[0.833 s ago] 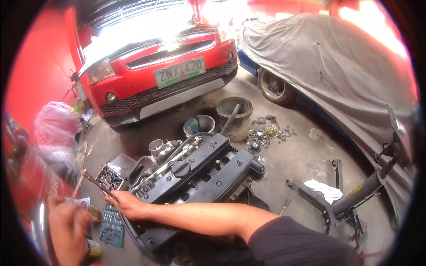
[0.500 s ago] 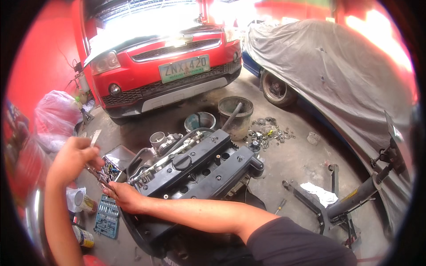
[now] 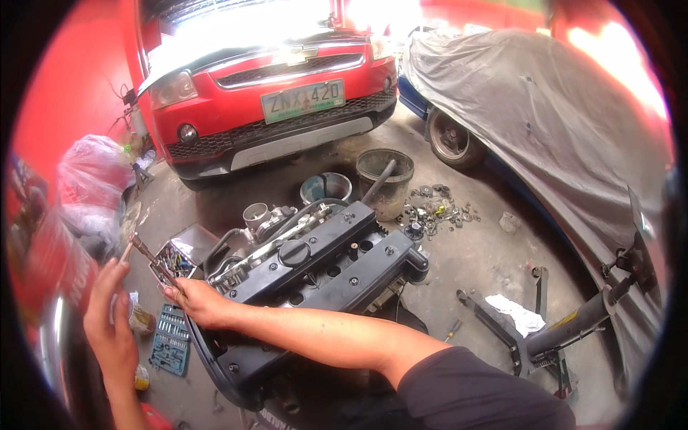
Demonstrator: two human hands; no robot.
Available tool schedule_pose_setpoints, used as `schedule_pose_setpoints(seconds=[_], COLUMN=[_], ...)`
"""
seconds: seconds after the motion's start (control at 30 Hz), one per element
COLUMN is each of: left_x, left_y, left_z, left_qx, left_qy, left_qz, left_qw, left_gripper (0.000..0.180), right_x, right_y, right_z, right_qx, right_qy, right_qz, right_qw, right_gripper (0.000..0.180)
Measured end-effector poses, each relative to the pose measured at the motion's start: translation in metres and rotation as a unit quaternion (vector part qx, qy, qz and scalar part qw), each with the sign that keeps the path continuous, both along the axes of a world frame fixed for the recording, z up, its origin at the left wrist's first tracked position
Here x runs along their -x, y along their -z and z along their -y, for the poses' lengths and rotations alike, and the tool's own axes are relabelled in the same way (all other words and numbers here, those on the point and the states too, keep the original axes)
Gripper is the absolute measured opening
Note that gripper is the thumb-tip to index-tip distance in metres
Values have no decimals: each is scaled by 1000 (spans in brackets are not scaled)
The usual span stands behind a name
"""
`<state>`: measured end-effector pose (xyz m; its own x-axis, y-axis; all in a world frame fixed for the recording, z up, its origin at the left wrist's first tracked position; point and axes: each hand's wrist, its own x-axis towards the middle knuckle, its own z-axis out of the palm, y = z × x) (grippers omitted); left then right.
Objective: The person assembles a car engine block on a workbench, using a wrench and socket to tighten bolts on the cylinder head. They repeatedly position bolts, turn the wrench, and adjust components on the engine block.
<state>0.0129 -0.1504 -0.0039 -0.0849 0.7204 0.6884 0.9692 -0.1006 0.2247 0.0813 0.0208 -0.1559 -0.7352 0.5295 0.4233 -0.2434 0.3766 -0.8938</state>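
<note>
My right hand (image 3: 203,304) grips a slim metal socket wrench (image 3: 155,261), whose thicker end points up and to the left. The exact form of its gripped end is hidden by my fingers. My left hand (image 3: 113,330) is open beside the tool, fingers stretched upward and apart from the shaft. Beneath my right forearm lies an engine (image 3: 315,276) with a black ribbed top cover and a round oil cap (image 3: 294,252). Left of the engine, a blue socket set case (image 3: 170,340) lies open on the floor.
Beyond the engine stand a bucket (image 3: 385,179) and a smaller basin (image 3: 326,189), with loose metal parts (image 3: 437,211) nearby. A tool box (image 3: 188,251) sits left. An engine stand (image 3: 566,331) is at right. A red car (image 3: 215,136) and a covered car (image 3: 545,122) stand behind.
My left hand has dropped down and away from the wrench, its fingers straightening. The wrench end has swung upward in my right hand, which has shifted slightly up.
</note>
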Motion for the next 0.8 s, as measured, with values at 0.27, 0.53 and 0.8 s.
schedule_pose_setpoints(seconds=[0.27, 0.53, 0.8], left_x=[68, -27, -26], left_y=[-17, -81, 7], left_z=[-65, -86, -24], left_qx=[39, 299, -49], left_qy=[26, 85, 125], left_qz=[321, -13, 46], left_qw=[946, 950, 990], left_gripper=[50, 25, 31], right_x=[-6, -3, -4], right_y=[-4, 0, -3], right_z=[9, 6, 1], right_qx=[-20, -41, -50], right_qy=[4, 4, -12], right_qz=[-14, -38, 7], right_qw=[1000, 998, 999], right_gripper=[36, 33, 37])
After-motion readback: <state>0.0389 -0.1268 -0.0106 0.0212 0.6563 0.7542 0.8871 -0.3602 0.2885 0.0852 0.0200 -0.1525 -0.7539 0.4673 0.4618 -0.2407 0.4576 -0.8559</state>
